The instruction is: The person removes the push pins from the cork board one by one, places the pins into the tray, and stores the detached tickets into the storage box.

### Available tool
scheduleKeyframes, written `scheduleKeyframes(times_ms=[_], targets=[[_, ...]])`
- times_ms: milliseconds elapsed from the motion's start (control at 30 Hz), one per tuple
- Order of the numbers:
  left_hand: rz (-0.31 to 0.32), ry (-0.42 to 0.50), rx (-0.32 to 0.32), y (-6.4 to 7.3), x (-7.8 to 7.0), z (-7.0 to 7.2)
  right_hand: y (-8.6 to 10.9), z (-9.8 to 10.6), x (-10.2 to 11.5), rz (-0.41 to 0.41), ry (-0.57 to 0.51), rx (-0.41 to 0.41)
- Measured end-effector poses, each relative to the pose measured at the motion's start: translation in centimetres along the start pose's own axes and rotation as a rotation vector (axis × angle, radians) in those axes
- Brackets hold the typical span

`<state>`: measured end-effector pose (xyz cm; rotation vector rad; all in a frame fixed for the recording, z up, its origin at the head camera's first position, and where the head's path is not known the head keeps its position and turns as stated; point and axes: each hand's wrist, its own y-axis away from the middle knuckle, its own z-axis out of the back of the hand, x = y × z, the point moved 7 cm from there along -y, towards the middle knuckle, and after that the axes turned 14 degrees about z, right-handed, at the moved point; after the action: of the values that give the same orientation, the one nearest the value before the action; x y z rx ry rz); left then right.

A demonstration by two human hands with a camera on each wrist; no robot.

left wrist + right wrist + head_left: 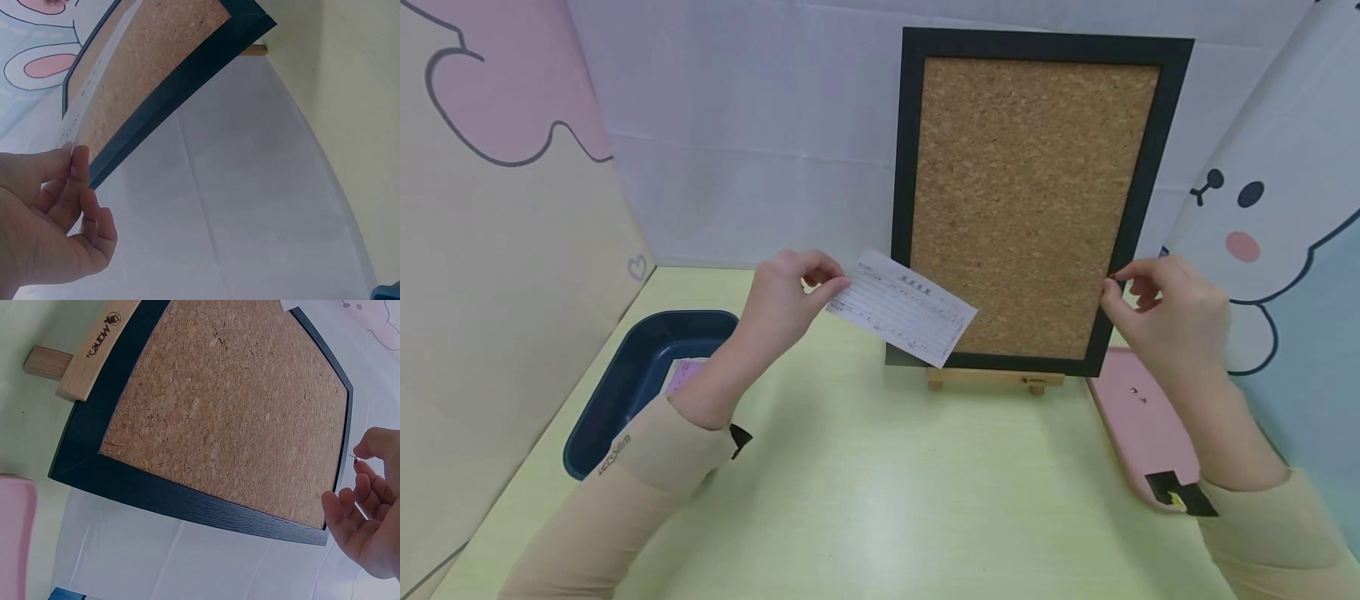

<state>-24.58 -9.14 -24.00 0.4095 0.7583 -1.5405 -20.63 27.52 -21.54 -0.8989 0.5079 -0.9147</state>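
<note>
My left hand (pixel 788 293) pinches the left corner of a white sheet of paper (pixel 904 310) with printed lines and writing. The sheet tilts down to the right and overlaps the lower left of a cork board (pixel 1030 208) in the head view. Seen edge-on in the left wrist view, the paper (pixel 94 87) runs up from thumb and fingertip. My right hand (pixel 1176 312) is near the board's right frame edge. Between its thumb and index finger, the right wrist view shows a small pushpin (pixel 355 460) with a thin needle and dark red head.
The black-framed board stands on a small wooden easel (pixel 1000 377). At the left is a dark blue tray (pixel 597 408) with a pinkish-purple card (pixel 685 372), partly behind the left arm. A pink tray (pixel 1138 433) holding a few tiny pieces lies under the right arm.
</note>
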Motion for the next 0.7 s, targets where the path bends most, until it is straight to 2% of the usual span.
scheduleKeyframes(times_ms=[167, 467, 600, 700], targets=[[0.008, -0.027, 0.013, -0.1, 0.2, 1.4, 0.2, 0.5, -0.4, -0.015, 0.024, 0.035], [0.013, -0.091, 0.041, -0.6, 0.8, 4.2, 0.5, 1.3, -1.4, -0.016, 0.05, 0.042], [0.024, -0.112, 0.065, -0.9, 1.0, 5.1, 0.6, 1.6, -1.8, -0.021, 0.049, 0.069], [0.008, -0.133, 0.078, -1.1, 1.1, 5.5, 0.9, 1.8, -2.4, -0.052, 0.039, 0.094]])
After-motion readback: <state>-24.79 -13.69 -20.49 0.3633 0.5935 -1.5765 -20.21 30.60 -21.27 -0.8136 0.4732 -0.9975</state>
